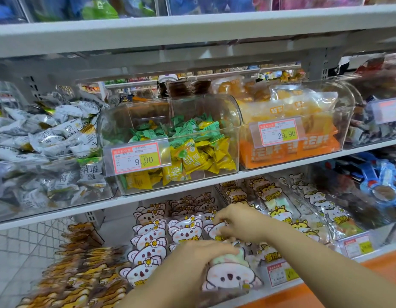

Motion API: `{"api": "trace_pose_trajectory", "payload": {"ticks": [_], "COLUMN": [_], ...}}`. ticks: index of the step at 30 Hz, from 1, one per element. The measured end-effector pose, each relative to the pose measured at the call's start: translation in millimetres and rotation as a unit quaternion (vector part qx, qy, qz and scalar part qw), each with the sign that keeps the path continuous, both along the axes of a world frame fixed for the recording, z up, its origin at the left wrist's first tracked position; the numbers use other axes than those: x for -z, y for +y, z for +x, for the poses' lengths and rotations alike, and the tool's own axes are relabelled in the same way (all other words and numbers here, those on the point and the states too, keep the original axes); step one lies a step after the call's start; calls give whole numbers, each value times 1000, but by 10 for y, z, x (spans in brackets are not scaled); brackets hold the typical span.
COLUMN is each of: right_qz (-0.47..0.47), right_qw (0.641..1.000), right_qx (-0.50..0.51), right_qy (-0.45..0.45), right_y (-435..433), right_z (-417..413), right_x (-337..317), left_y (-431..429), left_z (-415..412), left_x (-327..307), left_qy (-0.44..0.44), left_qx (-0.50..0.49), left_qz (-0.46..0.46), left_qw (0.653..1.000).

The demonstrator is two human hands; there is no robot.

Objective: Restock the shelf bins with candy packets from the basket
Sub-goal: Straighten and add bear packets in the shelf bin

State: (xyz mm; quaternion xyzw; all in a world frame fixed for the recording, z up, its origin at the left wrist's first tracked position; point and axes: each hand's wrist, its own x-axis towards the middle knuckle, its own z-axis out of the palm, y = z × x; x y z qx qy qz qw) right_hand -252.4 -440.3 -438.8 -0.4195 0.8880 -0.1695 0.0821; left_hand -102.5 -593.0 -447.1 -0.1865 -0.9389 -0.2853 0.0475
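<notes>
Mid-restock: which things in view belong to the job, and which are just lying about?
In the job: left hand gripping a koala packet; right hand at the shelved koala packets.
Lying about: green and yellow candies; orange snack packs; hamster packets; brown bear packets; grey-white candies.

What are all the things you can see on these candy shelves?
grey-white candies: many, grey and white, left bin, middle shelf
green and yellow candies: many, green above yellow, centre clear bin, middle shelf
orange packets: several, orange, right clear bin, middle shelf
price tags: at least five, pink and yellow, bin fronts
koala packets: many, pink-white, centre bin, lower shelf
bear packets: many, brown, lower left
hamster packets: many, yellow, lower right bin
blue packets: several, blue, far right, blurred
left hand: one, holds a single koala packet at the bin's front
right hand: one, pinches koala packets in the bin
</notes>
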Motion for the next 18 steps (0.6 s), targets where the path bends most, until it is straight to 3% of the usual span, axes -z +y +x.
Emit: {"api": "trace_pose_trajectory", "payload": {"ticks": [4,8,11,13,15,18], "right_qz": [-191,-208,-229,-294,-343,-345], "right_qw": [975,946,971,955,935,924], "right_qx": [8,-64,-29,9,70,132], "right_qy": [-109,-240,-66,27,57,99], "right_y": [464,850,732,706,790,839], "right_z": [131,497,691,692,583,388], "right_x": [-289,-604,-657,-655,-588,-366], "left_y": [-26,11,109,133,87,9], "left_z": [-14,-93,-168,-200,-219,-248], "left_x": [-225,-419,-477,-480,-483,-420], "left_qy": [68,73,77,64,55,-13], "left_qx": [-34,-96,-113,-143,-185,-205], "left_qz": [95,125,102,60,-59,-204], "left_qw": [993,985,985,986,979,957]}}
